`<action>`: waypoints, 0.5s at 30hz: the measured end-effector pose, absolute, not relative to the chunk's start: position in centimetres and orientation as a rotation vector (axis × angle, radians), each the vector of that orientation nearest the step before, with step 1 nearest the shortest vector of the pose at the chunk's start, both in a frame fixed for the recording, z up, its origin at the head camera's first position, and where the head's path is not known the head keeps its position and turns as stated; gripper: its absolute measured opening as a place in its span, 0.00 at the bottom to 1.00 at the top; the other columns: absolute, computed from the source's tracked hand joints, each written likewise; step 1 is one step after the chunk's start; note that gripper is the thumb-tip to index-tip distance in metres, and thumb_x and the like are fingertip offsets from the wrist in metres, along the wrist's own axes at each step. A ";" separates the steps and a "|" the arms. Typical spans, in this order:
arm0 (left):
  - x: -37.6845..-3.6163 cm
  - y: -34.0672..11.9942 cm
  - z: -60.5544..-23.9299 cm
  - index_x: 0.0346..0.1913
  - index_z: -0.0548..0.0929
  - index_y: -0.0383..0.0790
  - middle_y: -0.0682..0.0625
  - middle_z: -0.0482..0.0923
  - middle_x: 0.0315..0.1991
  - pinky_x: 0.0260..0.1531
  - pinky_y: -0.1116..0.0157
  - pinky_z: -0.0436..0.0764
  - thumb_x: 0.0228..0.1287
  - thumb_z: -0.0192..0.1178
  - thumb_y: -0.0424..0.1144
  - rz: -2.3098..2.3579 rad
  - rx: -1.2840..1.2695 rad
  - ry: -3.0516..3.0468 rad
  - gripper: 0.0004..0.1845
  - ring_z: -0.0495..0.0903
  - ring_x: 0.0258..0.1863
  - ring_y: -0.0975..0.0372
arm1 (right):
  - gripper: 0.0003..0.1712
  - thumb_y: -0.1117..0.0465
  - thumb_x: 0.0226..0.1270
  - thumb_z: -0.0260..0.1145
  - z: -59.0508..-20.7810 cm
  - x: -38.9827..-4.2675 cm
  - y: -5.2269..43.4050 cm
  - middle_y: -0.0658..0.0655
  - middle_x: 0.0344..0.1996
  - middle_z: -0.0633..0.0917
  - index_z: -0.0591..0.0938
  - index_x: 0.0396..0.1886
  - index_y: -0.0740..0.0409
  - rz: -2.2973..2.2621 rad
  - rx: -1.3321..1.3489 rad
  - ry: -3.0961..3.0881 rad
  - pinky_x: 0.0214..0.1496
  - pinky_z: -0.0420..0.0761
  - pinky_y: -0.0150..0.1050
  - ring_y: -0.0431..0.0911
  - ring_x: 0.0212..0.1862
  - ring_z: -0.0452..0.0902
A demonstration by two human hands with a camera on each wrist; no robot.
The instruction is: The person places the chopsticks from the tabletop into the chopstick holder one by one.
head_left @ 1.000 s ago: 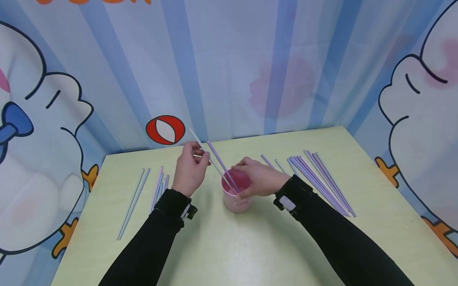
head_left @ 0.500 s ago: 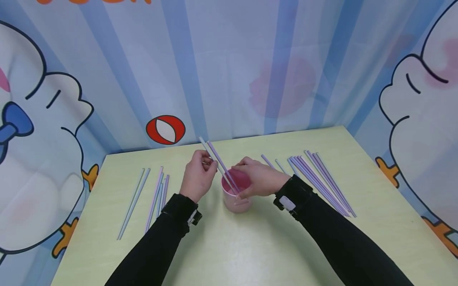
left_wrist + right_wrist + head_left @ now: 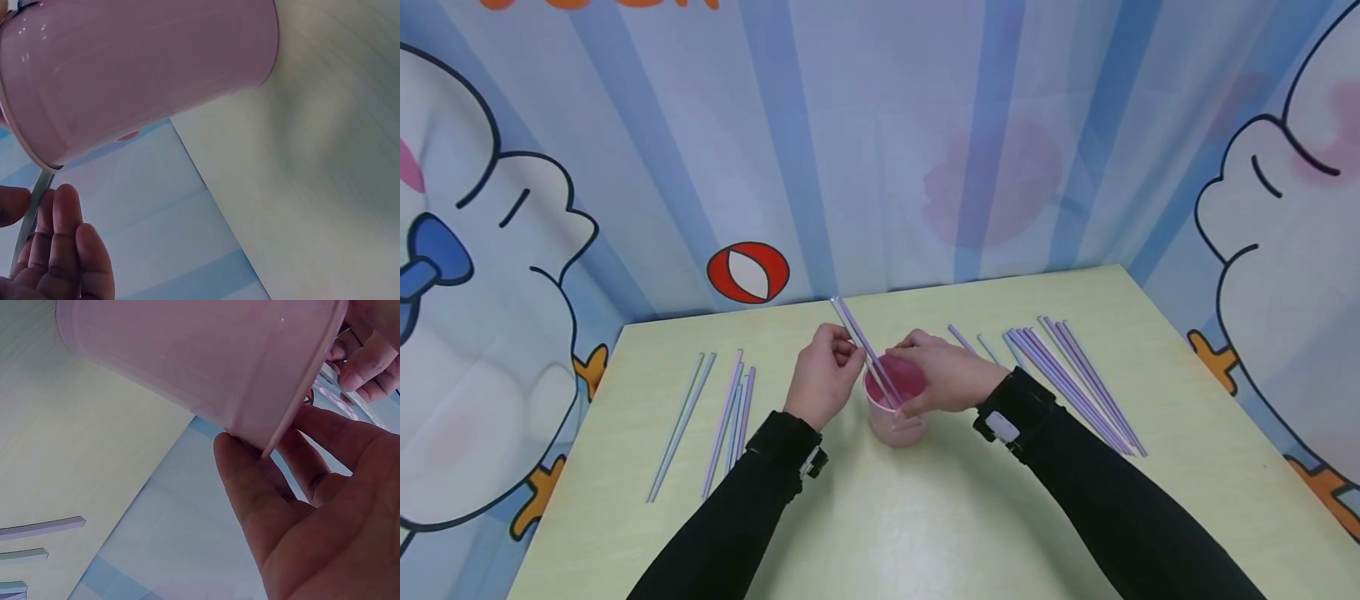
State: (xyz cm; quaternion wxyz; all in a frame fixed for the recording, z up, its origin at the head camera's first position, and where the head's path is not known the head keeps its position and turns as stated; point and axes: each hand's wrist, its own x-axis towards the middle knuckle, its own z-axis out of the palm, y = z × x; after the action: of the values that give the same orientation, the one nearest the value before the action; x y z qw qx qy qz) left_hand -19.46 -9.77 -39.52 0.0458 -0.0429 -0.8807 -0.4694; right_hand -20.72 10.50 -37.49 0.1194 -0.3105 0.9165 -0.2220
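**Two hands at a pink cup**

The head view shows the whole green table (image 3: 925, 517). A pink cup (image 3: 895, 417) stands near the middle of it. The right hand (image 3: 943, 373) wraps round the cup's rim. The left hand (image 3: 827, 375) pinches a thin straw (image 3: 850, 329) just left of the cup. The straw leans into the cup beside a purple one.

More straws (image 3: 1067, 375) lie flat on the right, and a few more (image 3: 722, 412) on the left.

The wrist views show only close things. The cup (image 3: 137, 69) is smooth, shiny and round. Its thin rim presses on the right fingers (image 3: 250, 487).

No words can be read.
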 end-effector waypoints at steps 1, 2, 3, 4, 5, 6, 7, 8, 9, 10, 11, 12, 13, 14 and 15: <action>-19.5 -9.8 -39.6 0.53 0.71 0.38 0.47 0.78 0.39 0.37 0.63 0.81 0.69 0.60 0.39 -1.434 -0.126 -2.693 0.15 0.77 0.36 0.57 | 0.46 0.51 0.49 0.80 -37.5 -20.7 10.5 0.54 0.56 0.72 0.72 0.67 0.58 -0.649 -0.907 2.680 0.50 0.80 0.38 0.46 0.53 0.72; -19.5 -9.8 -39.6 0.53 0.71 0.38 0.47 0.78 0.39 0.37 0.63 0.81 0.69 0.60 0.39 -1.434 -0.123 -2.698 0.15 0.77 0.36 0.57 | 0.46 0.51 0.49 0.80 -37.5 -20.7 10.5 0.54 0.56 0.72 0.72 0.67 0.58 -0.649 -0.907 2.680 0.50 0.80 0.38 0.47 0.53 0.72; -19.5 -9.8 -39.7 0.53 0.71 0.38 0.47 0.78 0.39 0.38 0.63 0.82 0.69 0.60 0.39 -1.438 -0.119 -2.702 0.15 0.77 0.36 0.57 | 0.46 0.51 0.49 0.80 -37.5 -20.7 10.5 0.54 0.56 0.72 0.72 0.67 0.58 -0.651 -0.907 2.679 0.50 0.80 0.38 0.47 0.53 0.72; -19.5 -9.8 -39.7 0.53 0.71 0.38 0.47 0.78 0.39 0.38 0.63 0.82 0.69 0.60 0.39 -1.442 -0.114 -2.704 0.15 0.77 0.36 0.57 | 0.46 0.51 0.49 0.80 -37.5 -20.7 10.5 0.54 0.56 0.72 0.72 0.67 0.58 -0.655 -0.906 2.678 0.50 0.80 0.38 0.47 0.53 0.72; -19.5 -9.8 -39.7 0.53 0.71 0.38 0.47 0.78 0.39 0.38 0.63 0.82 0.69 0.60 0.39 -1.447 -0.111 -2.706 0.15 0.77 0.36 0.57 | 0.46 0.51 0.49 0.80 -37.5 -20.7 10.5 0.54 0.56 0.72 0.72 0.67 0.58 -0.658 -0.904 2.676 0.50 0.80 0.38 0.47 0.54 0.72; -19.5 -9.8 -39.7 0.53 0.71 0.37 0.47 0.78 0.39 0.38 0.63 0.82 0.69 0.60 0.39 -1.454 -0.107 -2.708 0.16 0.77 0.37 0.57 | 0.46 0.51 0.49 0.80 -37.5 -20.7 10.5 0.54 0.56 0.72 0.72 0.67 0.58 -0.658 -0.900 2.675 0.50 0.80 0.38 0.47 0.54 0.72; -19.5 -9.8 -39.7 0.54 0.71 0.37 0.47 0.78 0.39 0.39 0.63 0.82 0.69 0.60 0.40 -1.458 -0.104 -2.711 0.16 0.77 0.37 0.57 | 0.46 0.51 0.49 0.80 -37.5 -20.7 10.5 0.54 0.56 0.72 0.72 0.67 0.58 -0.659 -0.896 2.673 0.50 0.80 0.38 0.47 0.54 0.72; -19.5 -9.8 -39.7 0.54 0.71 0.37 0.47 0.78 0.39 0.39 0.63 0.82 0.69 0.60 0.40 -1.462 -0.101 -2.715 0.17 0.77 0.37 0.57 | 0.47 0.50 0.48 0.80 -37.4 -20.7 10.5 0.54 0.57 0.72 0.72 0.67 0.58 -0.660 -0.891 2.671 0.50 0.80 0.38 0.47 0.54 0.72; -19.5 -9.8 -39.7 0.55 0.71 0.37 0.47 0.78 0.39 0.39 0.63 0.82 0.69 0.60 0.40 -1.466 -0.097 -2.719 0.17 0.77 0.37 0.57 | 0.47 0.50 0.48 0.80 -37.4 -20.7 10.5 0.54 0.57 0.72 0.72 0.67 0.58 -0.664 -0.886 2.668 0.50 0.80 0.38 0.47 0.54 0.72; -19.5 -9.7 -39.6 0.55 0.71 0.37 0.47 0.78 0.39 0.39 0.63 0.82 0.69 0.60 0.40 -1.467 -0.094 -2.722 0.17 0.77 0.37 0.57 | 0.47 0.50 0.48 0.81 -37.4 -20.7 10.5 0.54 0.56 0.72 0.72 0.67 0.57 -0.662 -0.879 2.667 0.49 0.80 0.38 0.46 0.54 0.72; -19.5 -9.8 -39.6 0.55 0.71 0.37 0.47 0.78 0.40 0.39 0.63 0.82 0.69 0.60 0.40 -1.467 -0.092 -2.726 0.17 0.77 0.37 0.57 | 0.47 0.50 0.48 0.81 -37.4 -20.7 10.4 0.53 0.56 0.72 0.72 0.67 0.57 -0.665 -0.874 2.664 0.49 0.80 0.38 0.47 0.54 0.72; -19.5 -9.8 -39.6 0.55 0.71 0.37 0.47 0.78 0.40 0.39 0.63 0.82 0.69 0.60 0.40 -1.467 -0.089 -2.729 0.17 0.77 0.37 0.57 | 0.47 0.49 0.47 0.81 -37.4 -20.7 10.4 0.53 0.56 0.72 0.72 0.67 0.57 -0.663 -0.867 2.663 0.49 0.80 0.38 0.47 0.54 0.72; -19.5 -9.8 -39.6 0.55 0.71 0.38 0.47 0.78 0.40 0.39 0.63 0.82 0.69 0.60 0.41 -1.466 -0.088 -2.728 0.17 0.77 0.37 0.57 | 0.47 0.49 0.47 0.81 -37.3 -20.7 10.4 0.53 0.56 0.72 0.73 0.67 0.58 -0.667 -0.865 2.661 0.48 0.80 0.38 0.47 0.54 0.72; -19.5 -9.8 -39.6 0.55 0.71 0.38 0.47 0.78 0.40 0.38 0.63 0.82 0.69 0.60 0.41 -1.458 -0.092 -2.730 0.17 0.77 0.37 0.57 | 0.47 0.49 0.47 0.81 -37.3 -20.7 10.4 0.53 0.56 0.72 0.73 0.67 0.58 -0.669 -0.862 2.660 0.48 0.81 0.38 0.47 0.54 0.72; -19.5 -9.9 -39.6 0.55 0.71 0.38 0.47 0.78 0.40 0.38 0.63 0.82 0.69 0.60 0.41 -1.451 -0.096 -2.730 0.17 0.77 0.37 0.57 | 0.47 0.49 0.46 0.81 -37.3 -20.7 10.4 0.53 0.56 0.72 0.73 0.67 0.57 -0.665 -0.858 2.661 0.48 0.81 0.38 0.47 0.54 0.72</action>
State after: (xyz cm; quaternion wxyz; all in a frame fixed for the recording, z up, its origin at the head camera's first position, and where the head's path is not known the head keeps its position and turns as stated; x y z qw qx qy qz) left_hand -19.49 -9.91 -39.63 0.0243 -0.0310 -0.8823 -0.4690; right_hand -20.70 10.38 -37.31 0.1334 -0.2960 0.9176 -0.2294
